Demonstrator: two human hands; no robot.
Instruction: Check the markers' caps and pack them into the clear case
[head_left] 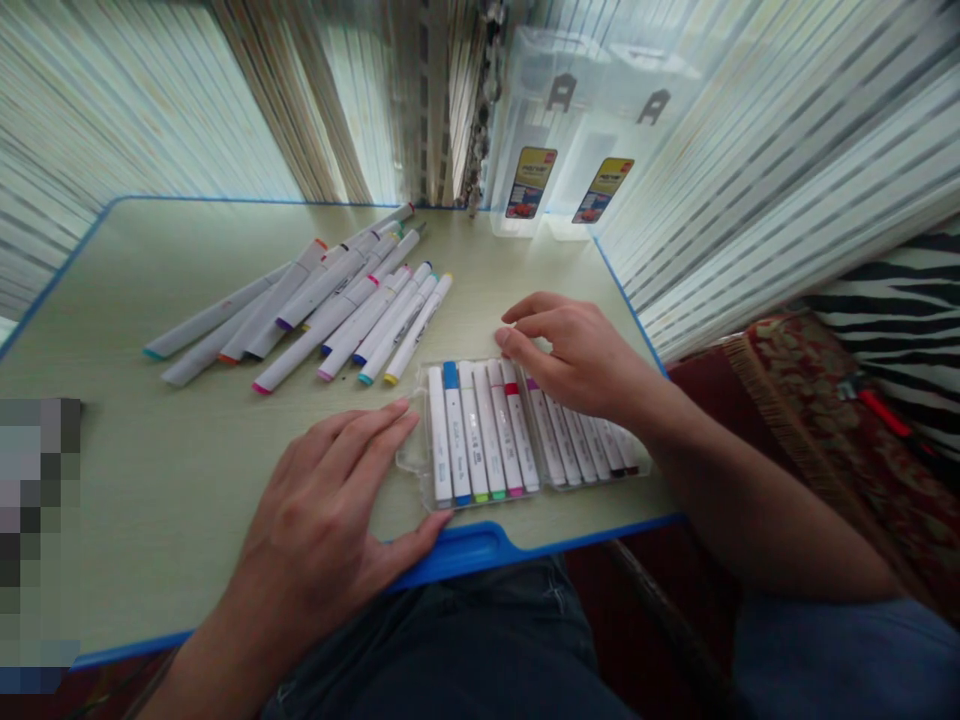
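A clear plastic marker case [540, 470] lies unfolded near the table's front edge, with a row of white markers in each half. In its left half, one marker [454, 430] has a blue cap. My left hand [322, 500] rests at the case's left side, fingers stretched out, the thumb by its lower corner; it is open. Above the case's right half hovers my right hand [574, 345], fingers bent, with a gap between thumb and index finger and nothing visible in them. It hides the tops of several markers. Farther back, a loose pile of white markers [337, 295] lies on the table.
The pale table [150, 500] has a blue rim with a blue handle part [457, 555] in front. Two clear empty-looking cases [525, 130] with labels stand at the back right. String curtains [315, 100] hang behind. A patterned cloth [810, 410] lies at the right.
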